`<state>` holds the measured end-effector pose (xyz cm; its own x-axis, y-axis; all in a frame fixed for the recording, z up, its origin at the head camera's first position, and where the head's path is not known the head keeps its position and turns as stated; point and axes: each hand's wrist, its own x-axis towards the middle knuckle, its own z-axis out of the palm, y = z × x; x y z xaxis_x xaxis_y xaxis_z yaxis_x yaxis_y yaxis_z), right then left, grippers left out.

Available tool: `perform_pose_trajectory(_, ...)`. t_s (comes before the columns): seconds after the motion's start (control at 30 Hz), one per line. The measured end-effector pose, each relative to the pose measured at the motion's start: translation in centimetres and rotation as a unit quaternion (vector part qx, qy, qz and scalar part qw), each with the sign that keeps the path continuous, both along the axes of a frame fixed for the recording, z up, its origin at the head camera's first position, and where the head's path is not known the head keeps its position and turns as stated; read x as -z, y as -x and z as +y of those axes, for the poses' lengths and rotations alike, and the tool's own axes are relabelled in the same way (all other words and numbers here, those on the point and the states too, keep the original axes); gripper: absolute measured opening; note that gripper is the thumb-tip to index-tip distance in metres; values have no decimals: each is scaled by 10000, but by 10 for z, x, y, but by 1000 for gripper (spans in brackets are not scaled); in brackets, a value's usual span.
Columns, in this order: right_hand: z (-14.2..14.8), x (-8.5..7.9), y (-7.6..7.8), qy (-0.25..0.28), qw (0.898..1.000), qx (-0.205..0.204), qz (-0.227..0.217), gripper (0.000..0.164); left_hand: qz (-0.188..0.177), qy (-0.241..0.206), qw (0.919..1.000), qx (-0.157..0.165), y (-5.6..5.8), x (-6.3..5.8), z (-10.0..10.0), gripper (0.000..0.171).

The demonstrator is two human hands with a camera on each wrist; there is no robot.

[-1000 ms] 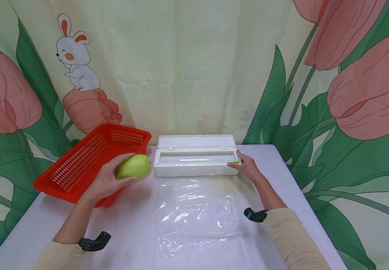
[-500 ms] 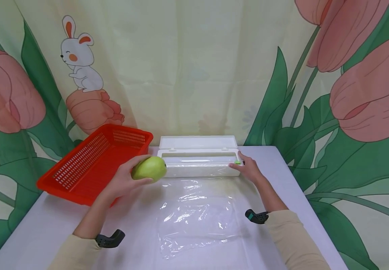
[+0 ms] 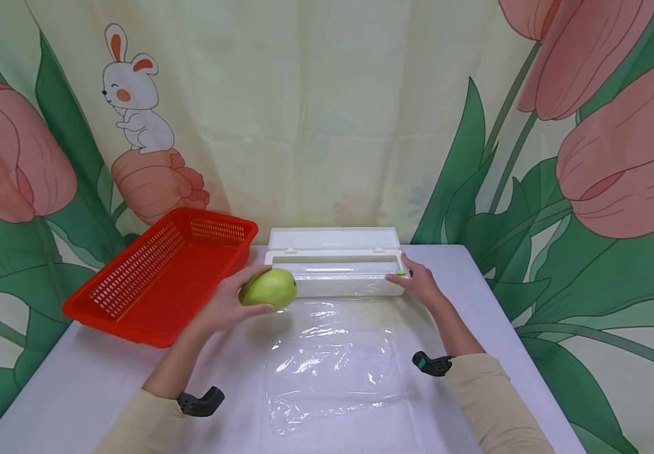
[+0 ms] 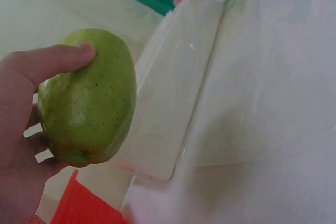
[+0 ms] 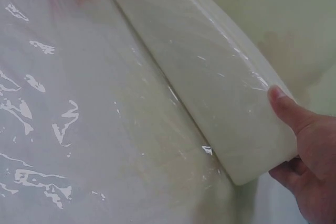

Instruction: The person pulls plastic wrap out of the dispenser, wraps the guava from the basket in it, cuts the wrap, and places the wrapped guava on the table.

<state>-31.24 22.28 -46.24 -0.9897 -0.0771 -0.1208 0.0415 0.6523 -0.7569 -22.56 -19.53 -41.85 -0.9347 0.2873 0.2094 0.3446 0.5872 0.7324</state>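
My left hand [image 3: 234,302] holds a green mango [image 3: 268,289] in the air, just in front of the left end of a white cling film box [image 3: 338,285]. In the left wrist view the thumb lies across the mango's speckled skin [image 4: 97,103], with the fingers partly hidden behind it. My right hand [image 3: 419,281] grips the right end of the box, thumb on the front and fingers round the end. The box's lid [image 3: 332,238] stands raised at the back, and a roll shows inside. A sheet of clear cling film [image 3: 332,359] stretches from the box towards me over the table.
A red perforated plastic basket [image 3: 162,284] stands on the left of the white-covered table [image 3: 105,378]. A small green slider [image 3: 400,272] sits at the box's right end. Behind the table hangs a printed curtain [image 3: 327,113].
My left hand has carried the mango to the right, away from the basket and over to the left end of the box. The right hand has kept its grip on the box.
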Motion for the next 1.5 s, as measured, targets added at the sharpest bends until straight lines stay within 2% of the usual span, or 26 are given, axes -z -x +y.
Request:
perform_pose_trajectory(0.23, 0, 1, 1, -15, 10000, -5, -5, 93, 37, -49, 9999, 150, 2, 6, 10, 76)
perform_pose_trajectory(0.53, 0, 3, 1, -37, 10000, -27, 30, 93, 168, 166, 9992, 317, 3, 10, 24, 76)
perform_pose_trajectory(0.73, -1, 3, 2, -4, 10000, -55, 29, 93, 81, -14, 9987, 506, 4, 11, 33, 75)
perform_pose_trajectory(1.0, 1, 3, 1, 31, 10000, -41, 55, 94, -22, 5, 9971, 766, 10, 15, 47, 73)
perform_pose_trajectory(1.5, -2, -1, -3, 23, 10000, -2, 73, 91, 7, -104, 9956, 933, 22, 31, 65, 71)
